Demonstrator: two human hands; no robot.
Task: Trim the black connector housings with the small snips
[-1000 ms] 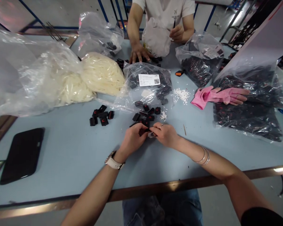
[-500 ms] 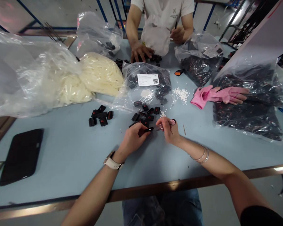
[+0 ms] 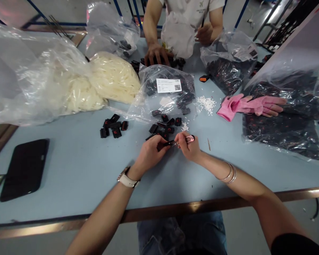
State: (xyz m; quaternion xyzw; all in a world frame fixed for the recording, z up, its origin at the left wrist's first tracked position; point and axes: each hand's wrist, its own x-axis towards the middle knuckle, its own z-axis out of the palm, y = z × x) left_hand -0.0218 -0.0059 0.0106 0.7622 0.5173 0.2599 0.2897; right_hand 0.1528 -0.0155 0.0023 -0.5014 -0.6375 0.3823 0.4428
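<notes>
Tweezers (image 3: 184, 140) moved onto black clip (image 3: 165, 144); both hands gripping.

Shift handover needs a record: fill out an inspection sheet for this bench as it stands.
Surface: pale blue table with a metal front edge.
Job's things: left hand grips a small black part; right hand holds a pink-handled tool with its tip at that part. Loose black parts lie just beyond the hands, a second cluster to their left.
Clutter: bags of black parts, a labelled bag, bags of white pieces, pink gloves, white bits, a black tray.
Grippers: both hands closed on their items.
Cables: nothing seen.
Surroundings: a co-worker's hand works opposite.
</notes>
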